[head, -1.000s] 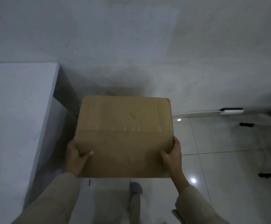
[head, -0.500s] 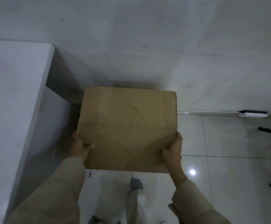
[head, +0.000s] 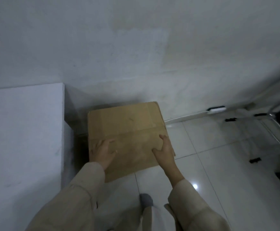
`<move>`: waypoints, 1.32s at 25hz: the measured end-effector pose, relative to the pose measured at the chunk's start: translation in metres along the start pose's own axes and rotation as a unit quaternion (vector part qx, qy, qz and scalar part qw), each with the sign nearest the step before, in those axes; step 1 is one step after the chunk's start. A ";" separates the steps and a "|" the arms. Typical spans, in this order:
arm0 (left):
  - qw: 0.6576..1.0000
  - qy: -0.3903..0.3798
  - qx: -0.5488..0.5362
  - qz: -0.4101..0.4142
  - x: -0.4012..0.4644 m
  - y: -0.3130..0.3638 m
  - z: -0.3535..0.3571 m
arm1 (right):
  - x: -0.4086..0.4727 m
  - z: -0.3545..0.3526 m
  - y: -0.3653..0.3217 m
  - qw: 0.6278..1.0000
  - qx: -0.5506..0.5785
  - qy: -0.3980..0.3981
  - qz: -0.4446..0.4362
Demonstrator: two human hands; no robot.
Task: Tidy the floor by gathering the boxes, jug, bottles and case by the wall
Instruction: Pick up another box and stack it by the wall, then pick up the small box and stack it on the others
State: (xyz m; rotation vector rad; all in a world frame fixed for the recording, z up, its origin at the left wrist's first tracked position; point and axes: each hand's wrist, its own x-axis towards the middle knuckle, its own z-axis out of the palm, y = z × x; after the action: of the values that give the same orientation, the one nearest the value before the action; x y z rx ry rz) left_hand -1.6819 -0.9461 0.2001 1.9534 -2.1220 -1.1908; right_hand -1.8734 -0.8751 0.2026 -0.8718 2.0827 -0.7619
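Cardboard box (head: 127, 130) sits low against the wall (head: 136, 55), in the corner beside a white counter (head: 24, 130); whether it fully rests on the tiled floor (head: 202, 155) cannot be confirmed. Left hand (head: 102, 151) lies flat on the top, fingers spread. Right hand (head: 165, 150) grips the near right edge, fingers pressed to the cardboard. Judgement: both hands steady the box to seat it square by the wall. Other task items not in view.

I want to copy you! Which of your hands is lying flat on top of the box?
The left hand: its fingers spread flat on the cardboard box top. The right hand instead curls around the box's right edge.
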 end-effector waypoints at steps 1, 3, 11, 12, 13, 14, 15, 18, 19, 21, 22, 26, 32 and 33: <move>1.000 -0.007 0.001 0.027 -0.014 0.001 -0.005 | -0.019 -0.004 0.000 1.000 0.014 0.017 0.000; 0.997 -0.022 -0.004 0.076 -0.040 0.006 -0.014 | -0.058 -0.013 0.005 0.998 0.030 0.048 0.002; 0.949 -0.067 0.004 0.307 -0.129 0.096 0.007 | -0.207 -0.111 0.057 0.966 0.116 0.230 0.004; 0.935 -0.088 0.007 0.344 -0.145 0.113 0.018 | -0.228 -0.126 0.069 0.957 0.127 0.261 0.008; 0.919 -0.109 0.008 0.378 -0.161 0.129 0.031 | -0.249 -0.139 0.083 0.947 0.138 0.291 0.014; 0.901 -0.129 0.013 0.415 -0.182 0.145 0.047 | -0.274 -0.152 0.099 0.933 0.151 0.325 0.024; 0.884 -0.145 0.023 0.444 -0.202 0.158 0.062 | -0.299 -0.162 0.115 0.921 0.162 0.352 0.033; 0.836 -0.192 0.057 0.512 -0.270 0.182 0.114 | -0.380 -0.182 0.169 0.883 0.193 0.422 0.071; 0.818 -0.211 0.066 0.531 -0.297 0.187 0.135 | -0.413 -0.186 0.191 0.868 0.201 0.446 0.087; 0.793 -0.240 0.073 0.555 -0.349 0.191 0.171 | -0.474 -0.190 0.229 0.844 0.211 0.479 0.116; 0.781 -0.257 0.074 0.564 -0.378 0.190 0.189 | -0.506 -0.190 0.248 0.832 0.215 0.494 0.133; 0.731 -0.334 0.077 0.590 -0.491 0.172 0.252 | -0.634 -0.182 0.322 0.777 0.235 0.550 0.194; 0.650 -0.425 0.094 0.623 -0.625 0.130 0.323 | -0.794 -0.146 0.385 0.680 0.264 0.639 0.246; 0.635 -0.439 0.099 0.628 -0.642 0.124 0.332 | -0.815 -0.135 0.392 0.664 0.269 0.648 0.257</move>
State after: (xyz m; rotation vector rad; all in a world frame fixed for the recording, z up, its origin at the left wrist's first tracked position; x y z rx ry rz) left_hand -1.8113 -0.2356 0.3287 -0.6632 -2.9437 -1.5024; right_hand -1.7091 0.0168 0.3148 0.9325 2.6656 -1.8340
